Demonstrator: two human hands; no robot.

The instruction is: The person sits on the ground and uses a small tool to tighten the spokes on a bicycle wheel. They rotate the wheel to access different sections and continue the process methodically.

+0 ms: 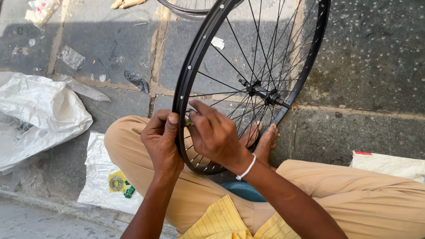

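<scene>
L hand (160, 140) clamps the rim (186, 84); R hand (215, 135) pinches a spoke nipple (189, 118), mid-tightening. Next move needs small, even turns.

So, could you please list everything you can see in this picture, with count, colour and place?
bicycle wheel rim: one, black, upright at centre, resting by the legs
hub: one, black with axle, at the wheel's middle
spokes: many, thin and dark, from hub to rim
second wheel: one, partly seen at top edge
plastic sheet: one, white, crumpled, on the left
printed wrapper: one, white with yellow and green, lower left
cloth: one, white, right edge
stone paving: grey, all around
feet: two, bare, behind the rim
trousers: tan
left hand: grips the rim
right hand: fingers at the rim's inner side
</scene>
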